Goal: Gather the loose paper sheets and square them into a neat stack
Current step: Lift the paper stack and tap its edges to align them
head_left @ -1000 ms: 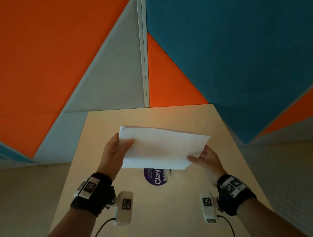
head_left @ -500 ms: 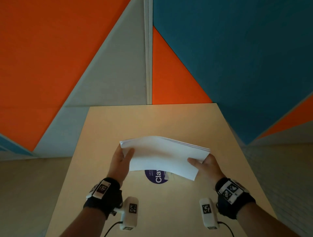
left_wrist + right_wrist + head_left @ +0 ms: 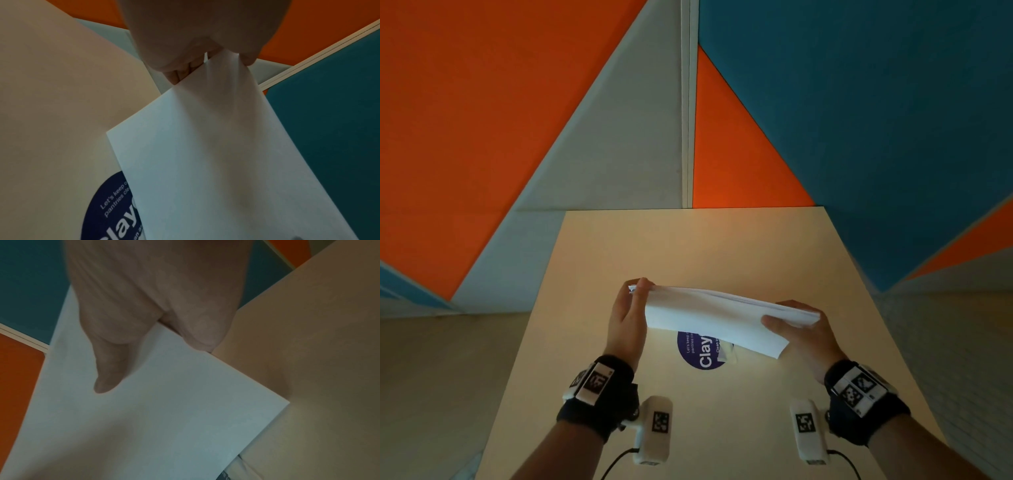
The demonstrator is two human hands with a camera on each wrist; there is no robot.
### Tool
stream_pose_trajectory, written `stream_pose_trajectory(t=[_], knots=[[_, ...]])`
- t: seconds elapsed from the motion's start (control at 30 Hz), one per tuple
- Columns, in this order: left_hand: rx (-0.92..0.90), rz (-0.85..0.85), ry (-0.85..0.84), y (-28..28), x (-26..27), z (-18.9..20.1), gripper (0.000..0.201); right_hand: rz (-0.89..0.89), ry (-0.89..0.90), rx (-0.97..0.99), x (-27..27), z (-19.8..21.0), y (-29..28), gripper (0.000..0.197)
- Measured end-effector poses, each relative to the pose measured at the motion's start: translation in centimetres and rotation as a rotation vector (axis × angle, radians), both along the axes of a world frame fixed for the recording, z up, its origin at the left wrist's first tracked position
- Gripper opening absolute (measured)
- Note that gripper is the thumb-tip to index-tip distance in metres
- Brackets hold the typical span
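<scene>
- Tipped flatter than a second earlier, the paper sheets [image 3: 714,317] had swung from facing the person to lying nearly edge-on across the middle of the head view, and both hands had dropped lower over the table [image 3: 688,246].
- Head view: the left hand [image 3: 628,320] clasped the stack's left short end, fingers up along it, thumb side against the near face. The right hand [image 3: 803,329] pinched the right end, thumb on the near face and fingers behind. The long axis ran from left of centre down toward the right, so each hand sat at one short end and neither was nearer. I judged the coming tap or set-down would turn on the lower long edge, which hung just above the table and over the purple round sticker [image 3: 703,353]. That edge dipped at the right corner, so it was not yet level.
- Left wrist view: the sheets [image 3: 216,162] fanned down from the curled fingers [image 3: 185,71], which gripped them narrowly; the sticker was half covered.
- Right wrist view: the thumb [image 3: 111,366] lay flat on the sheets [image 3: 164,402], the fingers hidden behind.
- Hard to make out: how many sheets there were, whether the far edges were flush, and whether the small white scrap [image 3: 727,353] beside the sticker was a loose sheet.
</scene>
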State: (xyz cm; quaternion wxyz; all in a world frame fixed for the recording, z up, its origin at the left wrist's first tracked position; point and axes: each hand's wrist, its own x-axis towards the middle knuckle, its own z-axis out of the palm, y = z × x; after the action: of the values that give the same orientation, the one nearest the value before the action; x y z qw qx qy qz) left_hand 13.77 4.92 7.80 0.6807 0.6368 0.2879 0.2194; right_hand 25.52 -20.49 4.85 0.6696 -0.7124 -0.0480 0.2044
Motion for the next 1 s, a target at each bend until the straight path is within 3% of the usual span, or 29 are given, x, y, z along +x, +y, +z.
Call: stream_pose_trajectory(t=[0.43,0.6,0.83,1.0], knots=[[0.015,-0.030,-0.003,0.3,0.4,1.3,0.033,0.004,0.022,0.033,-0.3,0.6,0.1,0.026],[0.007,-0.090,0.035,0.5,0.3,1.0,0.027,0.001,0.034,0.020,-0.4,0.3,0.0,0.024],[0.083,-0.209,0.116,1.3,-0.4,-0.3,0.044,-0.018,0.067,-0.019,-0.2,0.4,0.2,0.025],[0.026,-0.256,0.114,1.8,-0.4,-0.4,0.046,-0.034,0.074,-0.019,-0.3,0.9,0.4,0.027]])
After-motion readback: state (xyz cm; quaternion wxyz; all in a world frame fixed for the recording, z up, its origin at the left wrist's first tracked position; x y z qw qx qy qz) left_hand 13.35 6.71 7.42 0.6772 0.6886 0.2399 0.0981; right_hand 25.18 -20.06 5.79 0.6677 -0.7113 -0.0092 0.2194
